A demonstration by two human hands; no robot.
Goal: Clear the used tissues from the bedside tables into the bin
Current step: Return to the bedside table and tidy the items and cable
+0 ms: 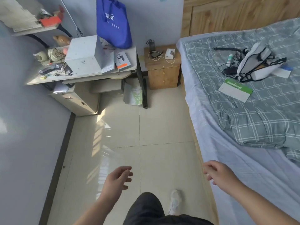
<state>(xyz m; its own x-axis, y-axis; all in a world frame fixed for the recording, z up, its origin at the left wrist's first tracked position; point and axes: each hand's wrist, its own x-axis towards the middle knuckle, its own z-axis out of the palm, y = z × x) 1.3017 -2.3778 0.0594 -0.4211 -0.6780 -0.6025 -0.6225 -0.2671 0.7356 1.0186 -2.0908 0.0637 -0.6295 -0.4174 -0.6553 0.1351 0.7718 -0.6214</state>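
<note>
A small wooden bedside table (164,75) stands far ahead between the desk and the bed. On its top lie a white tissue box (170,53), a dark phone on a white cable and a black charger. I see no loose tissues on it and no bin in view. My left hand (116,178) hangs low over the tiled floor, fingers loosely apart, holding nothing. My right hand (218,172) is beside the bed's edge, also open with nothing in it.
A cluttered desk (123,71) with a grey box (84,54) and a blue bag (113,21) stands at the left. The bed (243,151) with a checked quilt, a white bag and a green-and-white envelope fills the right. Pale floor tiles run between them.
</note>
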